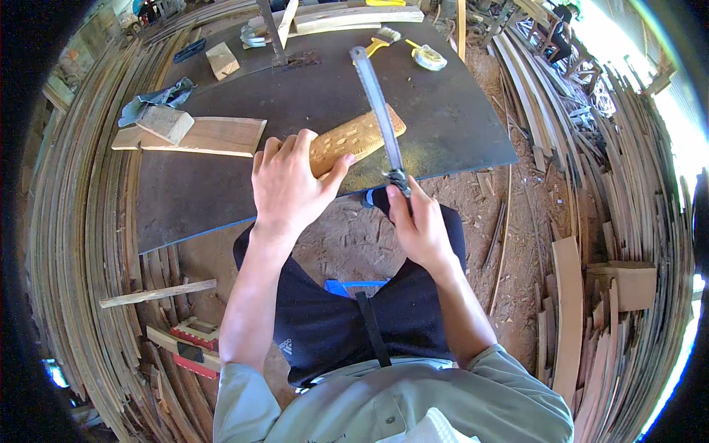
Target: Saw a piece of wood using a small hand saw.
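Note:
My left hand (286, 181) is closed around the near left end of a yellowish wooden block (347, 142) with rows of small notches in its top, pressing it on the dark table (244, 181). In my right hand (422, 227) is a hacksaw blade (377, 100), gripped by its dark wrapped end. The long grey blade crosses the block near its right end, its free tip pointing away from me. Whether it touches the wood I cannot tell. Fine sawdust (369, 173) is scattered around the block's right end.
A flat board (221, 136) with a small wood block (166, 123) lies at left. Farther back are another block (222, 60), a yellow-handled brush (380, 42) and a round yellow-and-clear object (428, 57). Long timber stacks (81, 170) flank the table; a person (563, 33) is far right.

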The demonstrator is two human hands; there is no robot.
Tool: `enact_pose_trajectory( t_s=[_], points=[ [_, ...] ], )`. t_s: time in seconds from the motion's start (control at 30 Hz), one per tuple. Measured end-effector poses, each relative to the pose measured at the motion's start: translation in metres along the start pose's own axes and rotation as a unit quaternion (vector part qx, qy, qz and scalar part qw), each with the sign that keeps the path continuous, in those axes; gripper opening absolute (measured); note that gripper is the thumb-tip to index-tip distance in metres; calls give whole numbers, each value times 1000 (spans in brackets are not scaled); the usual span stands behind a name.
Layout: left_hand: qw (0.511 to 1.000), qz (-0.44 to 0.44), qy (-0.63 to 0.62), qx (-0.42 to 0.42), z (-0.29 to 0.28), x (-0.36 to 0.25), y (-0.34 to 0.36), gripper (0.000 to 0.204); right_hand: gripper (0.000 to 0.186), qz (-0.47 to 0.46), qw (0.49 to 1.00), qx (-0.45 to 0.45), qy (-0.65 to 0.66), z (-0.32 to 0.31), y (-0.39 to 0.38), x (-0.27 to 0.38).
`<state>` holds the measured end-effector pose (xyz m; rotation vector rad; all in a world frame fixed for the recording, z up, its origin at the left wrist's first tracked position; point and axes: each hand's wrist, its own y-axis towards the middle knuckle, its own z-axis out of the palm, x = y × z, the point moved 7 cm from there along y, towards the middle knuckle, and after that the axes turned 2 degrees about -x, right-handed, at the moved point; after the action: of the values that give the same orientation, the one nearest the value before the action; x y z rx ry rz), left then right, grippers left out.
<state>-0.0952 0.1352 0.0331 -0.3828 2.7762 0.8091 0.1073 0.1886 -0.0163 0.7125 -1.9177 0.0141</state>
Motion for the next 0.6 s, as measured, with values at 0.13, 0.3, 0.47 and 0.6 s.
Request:
enact_pose_trajectory(
  t_s=[0.13,0.3,0.47,0.6],
  points=[
    [1000,19,-2,-5,-3,2,-3,51,21,75,997,28,16,-16,-27,-31],
    [999,38,-14,17,-4,7,-7,55,22,180,980,49,66,-34,-68,-76],
    [998,14,-18,52,1,1,-2,57,24,188,976,50,96,-40,-79,-97],
    [995,54,9,87,-3,6,-4,67,24,169,977,101,87,-32,-76,-88]
  ],
)
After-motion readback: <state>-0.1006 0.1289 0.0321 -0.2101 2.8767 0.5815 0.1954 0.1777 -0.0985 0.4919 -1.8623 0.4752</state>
